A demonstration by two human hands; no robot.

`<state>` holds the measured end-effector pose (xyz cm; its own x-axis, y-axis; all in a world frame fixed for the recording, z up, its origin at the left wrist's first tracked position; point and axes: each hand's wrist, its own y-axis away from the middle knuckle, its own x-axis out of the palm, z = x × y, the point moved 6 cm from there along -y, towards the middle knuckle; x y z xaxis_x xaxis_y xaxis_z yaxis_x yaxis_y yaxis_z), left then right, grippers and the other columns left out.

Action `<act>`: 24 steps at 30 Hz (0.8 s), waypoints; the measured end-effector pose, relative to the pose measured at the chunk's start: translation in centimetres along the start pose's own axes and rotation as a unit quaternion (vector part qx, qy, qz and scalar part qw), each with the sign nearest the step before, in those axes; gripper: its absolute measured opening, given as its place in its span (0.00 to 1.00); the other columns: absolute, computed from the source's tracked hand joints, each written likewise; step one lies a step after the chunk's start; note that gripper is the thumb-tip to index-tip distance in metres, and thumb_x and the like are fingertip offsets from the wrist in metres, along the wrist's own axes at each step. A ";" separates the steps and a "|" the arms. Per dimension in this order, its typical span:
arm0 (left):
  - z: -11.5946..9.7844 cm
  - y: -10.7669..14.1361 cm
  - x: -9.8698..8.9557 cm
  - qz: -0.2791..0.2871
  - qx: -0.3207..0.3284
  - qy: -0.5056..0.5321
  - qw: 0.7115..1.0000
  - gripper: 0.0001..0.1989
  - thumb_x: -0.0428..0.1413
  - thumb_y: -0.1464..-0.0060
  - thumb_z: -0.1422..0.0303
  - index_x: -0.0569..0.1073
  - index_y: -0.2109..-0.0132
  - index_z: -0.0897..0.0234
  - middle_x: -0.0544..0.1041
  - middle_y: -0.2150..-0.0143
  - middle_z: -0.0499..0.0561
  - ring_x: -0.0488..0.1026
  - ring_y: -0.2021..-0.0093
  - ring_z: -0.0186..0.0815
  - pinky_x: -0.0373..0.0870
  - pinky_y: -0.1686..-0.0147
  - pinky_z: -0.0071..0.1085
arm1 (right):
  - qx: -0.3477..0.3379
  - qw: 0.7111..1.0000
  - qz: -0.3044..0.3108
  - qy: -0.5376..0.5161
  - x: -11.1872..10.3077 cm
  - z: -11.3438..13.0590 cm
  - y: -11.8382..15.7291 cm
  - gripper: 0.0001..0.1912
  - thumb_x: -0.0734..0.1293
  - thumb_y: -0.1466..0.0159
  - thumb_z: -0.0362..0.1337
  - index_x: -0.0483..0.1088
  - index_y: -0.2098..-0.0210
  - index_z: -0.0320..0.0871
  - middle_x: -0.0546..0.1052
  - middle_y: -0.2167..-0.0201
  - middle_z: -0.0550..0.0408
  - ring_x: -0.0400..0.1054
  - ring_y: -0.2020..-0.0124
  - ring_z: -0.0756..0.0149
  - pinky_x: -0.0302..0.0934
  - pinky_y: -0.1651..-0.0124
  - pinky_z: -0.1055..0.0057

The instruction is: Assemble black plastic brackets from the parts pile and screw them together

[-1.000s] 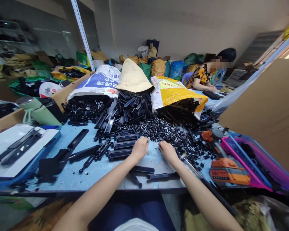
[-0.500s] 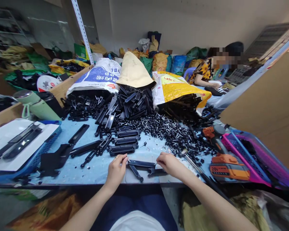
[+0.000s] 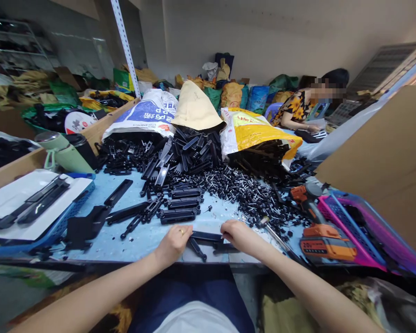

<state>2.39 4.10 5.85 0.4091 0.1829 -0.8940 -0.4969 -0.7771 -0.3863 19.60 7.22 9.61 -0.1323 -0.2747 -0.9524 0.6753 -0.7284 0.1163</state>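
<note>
My left hand [image 3: 175, 242] is closed at the left end of a long black plastic bar [image 3: 207, 237], its fingertips pressed together there. At the other end of the bar, my right hand [image 3: 241, 235] is bent down with thumb and fingers pinched; what it pinches is hidden. Under the bar a short black link with a round end [image 3: 198, 250] slants toward the table's front edge. A further black piece [image 3: 224, 248] lies beneath my right hand, partly covered. Just beyond my hands lie several stacked black handle parts [image 3: 179, 214].
A heap of black-headed pins [image 3: 249, 192] spreads behind my right hand. To the right are a hammer [image 3: 277, 237], a cordless drill [image 3: 319, 243] and a pink basket [image 3: 350, 233]. Open sacks [image 3: 260, 132] spill parts at the back. Another person [image 3: 294, 111] sits beyond.
My left hand has turned over and covers more of the bar's left end. My right hand has shifted slightly left. The whole view has moved a little.
</note>
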 end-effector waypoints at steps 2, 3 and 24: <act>-0.2 0.5 0.1 -0.025 0.039 -0.009 0.999 0.15 0.38 0.42 0.76 0.66 0.53 0.69 0.74 0.66 0.57 0.71 0.63 0.36 0.68 0.64 0.34 | -0.002 1.000 0.003 -0.013 -0.1 0.0 -0.1 0.07 0.60 0.42 0.26 0.68 0.71 0.40 0.72 0.71 0.53 0.65 0.68 0.68 0.53 0.65 0.76; -0.4 0.8 0.1 -0.040 0.059 -0.025 0.997 0.16 0.38 0.42 0.77 0.66 0.52 0.69 0.74 0.65 0.57 0.71 0.63 0.36 0.68 0.65 0.34 | -0.002 1.000 0.003 -0.010 0.0 0.0 -0.1 0.07 0.60 0.42 0.26 0.68 0.71 0.40 0.72 0.71 0.52 0.65 0.68 0.68 0.53 0.65 0.76; -5.5 -2.1 2.4 0.041 0.062 -0.022 0.997 0.24 0.50 0.48 0.59 0.61 0.47 0.68 0.69 0.51 0.59 0.62 0.48 0.45 0.54 0.49 0.44 | -0.080 0.974 -0.188 -0.100 2.8 -2.2 2.0 0.10 0.59 0.38 0.36 0.68 0.58 0.42 0.74 0.63 0.48 0.67 0.62 0.64 0.61 0.60 0.69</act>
<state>8.60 2.86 5.75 0.3304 0.1510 -0.9317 -0.6192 -0.7103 -0.3347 22.17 6.31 6.56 -0.5202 -0.1359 -0.8432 0.6537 -0.6987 -0.2907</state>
